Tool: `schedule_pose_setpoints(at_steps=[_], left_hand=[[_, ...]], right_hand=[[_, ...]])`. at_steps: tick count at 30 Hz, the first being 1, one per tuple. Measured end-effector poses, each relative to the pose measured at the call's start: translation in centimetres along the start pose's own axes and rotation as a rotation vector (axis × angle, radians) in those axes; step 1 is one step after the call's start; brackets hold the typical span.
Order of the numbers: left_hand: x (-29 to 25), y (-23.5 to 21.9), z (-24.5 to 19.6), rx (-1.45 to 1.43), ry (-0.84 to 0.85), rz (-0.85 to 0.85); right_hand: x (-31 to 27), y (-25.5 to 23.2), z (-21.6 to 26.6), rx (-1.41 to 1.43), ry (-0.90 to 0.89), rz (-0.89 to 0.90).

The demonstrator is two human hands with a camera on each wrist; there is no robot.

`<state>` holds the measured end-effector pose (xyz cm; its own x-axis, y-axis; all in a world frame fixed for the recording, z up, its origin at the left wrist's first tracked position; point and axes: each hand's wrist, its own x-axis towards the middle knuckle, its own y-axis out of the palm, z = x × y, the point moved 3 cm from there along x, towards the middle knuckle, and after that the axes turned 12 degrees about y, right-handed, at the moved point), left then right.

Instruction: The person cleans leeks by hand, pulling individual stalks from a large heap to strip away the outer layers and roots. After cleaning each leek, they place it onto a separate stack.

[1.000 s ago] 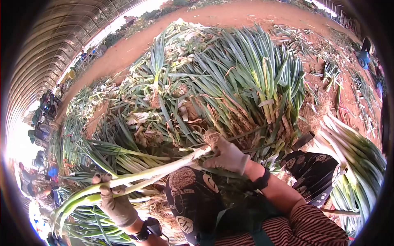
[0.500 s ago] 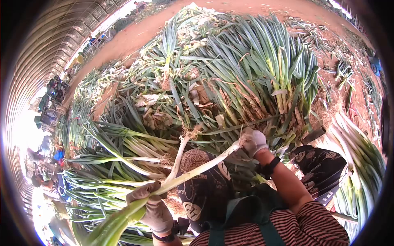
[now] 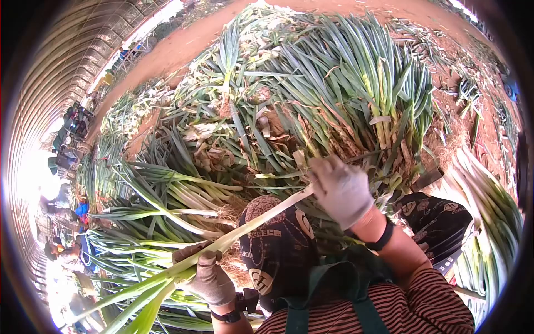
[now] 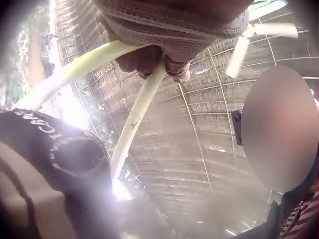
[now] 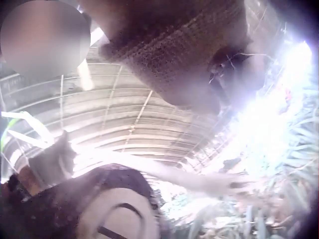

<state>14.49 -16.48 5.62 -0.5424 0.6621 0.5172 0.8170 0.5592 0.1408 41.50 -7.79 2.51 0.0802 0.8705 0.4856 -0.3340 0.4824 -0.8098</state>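
Note:
My gloved left hand [image 3: 208,275] grips a long green onion [image 3: 272,211] near where its white stem meets the leaves. The leaves [image 3: 147,286] fan out toward the lower left. A second pale stem [image 4: 133,122] runs from the same fingers in the left wrist view. My gloved right hand [image 3: 342,192] is over the root end, hiding it in the head view. In the right wrist view the stem [image 5: 184,177] shows below the right hand, with thin strands at its fingers. I cannot tell whether those fingers pinch anything.
Unpeeled green onions [image 3: 356,67] lean in a large pile ahead. More lie loose at the left [image 3: 183,192], among leaf scraps. White-stemmed onions [image 3: 484,206] lie in a bundle at the right. Printed dark cloth covers my knees [image 3: 272,245]. Other people sit at the far left.
My left hand has moved right and the onion's leaves have swung down. The right hand went right with the roots, then came back over the stem end. The second stem no longer shows in the head view.

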Motion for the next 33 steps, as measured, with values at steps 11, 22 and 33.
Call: schedule_pose_setpoints(at_steps=[11, 22, 33], left_hand=[[-0.6, 1.1, 0.5, 0.103, -0.091, -0.024], [-1.2, -0.1, 1.6, 0.088, -0.026, 0.104], [-2.0, 0.0, 1.5, 0.050, -0.060, 0.121]], right_hand=[[-1.1, -1.1, 8.0, 0.787, -0.143, 0.324], [-1.2, -0.7, 9.3, 0.702, -0.347, 0.399], [-0.5, 0.5, 9.0, 0.778, -0.538, 0.620]])
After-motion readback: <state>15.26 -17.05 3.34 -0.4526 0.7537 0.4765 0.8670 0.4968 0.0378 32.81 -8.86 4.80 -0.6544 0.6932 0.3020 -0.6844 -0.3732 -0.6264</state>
